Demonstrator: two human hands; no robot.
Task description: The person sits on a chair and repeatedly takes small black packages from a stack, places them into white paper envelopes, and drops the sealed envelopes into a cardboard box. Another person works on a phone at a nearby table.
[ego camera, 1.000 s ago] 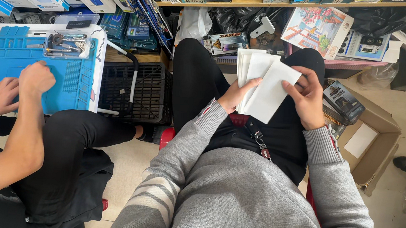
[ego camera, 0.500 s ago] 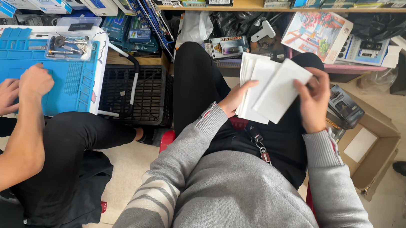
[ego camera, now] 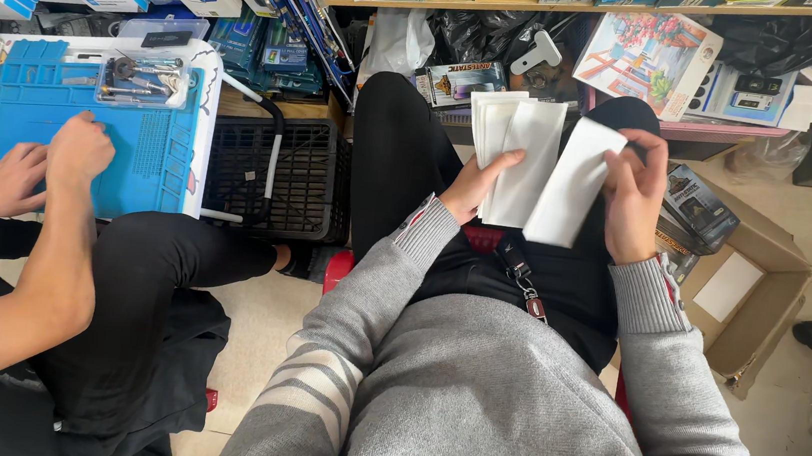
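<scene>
Over the lap, the person's left hand point(ego camera: 476, 187) has its grip pinched on a small fan of white paper sleeves point(ego camera: 512, 154), thumb laid across the front near the bottom edge, the sleeves standing up toward twelve o'clock with their long axis running away from the body. The right hand point(ego camera: 635, 192) pinches a single white sleeve point(ego camera: 574, 180) by its upper right corner, fingers curled over the top, thumb behind or beside it, hard to tell which. That single sleeve sits at three o'clock from the fan, just beside it, and its long axis leans: the top toward one o'clock, the lower end swinging in toward seven, close to the fan's bottom corner but, as far as can be seen, not touching. So the loose sleeve is wholly the right hand's; the left is nearer only to the stack. Below both, black trousers and a grey sweater. At three o'clock from the right hand an open cardboard box point(ego camera: 757, 295) stands on the floor. Off at nine o'clock, a co-worker's hands point(ego camera: 46, 165) rest on a blue mat point(ego camera: 147, 156) on a low worktop, with a black crate point(ego camera: 306, 172) between the two people.
</scene>
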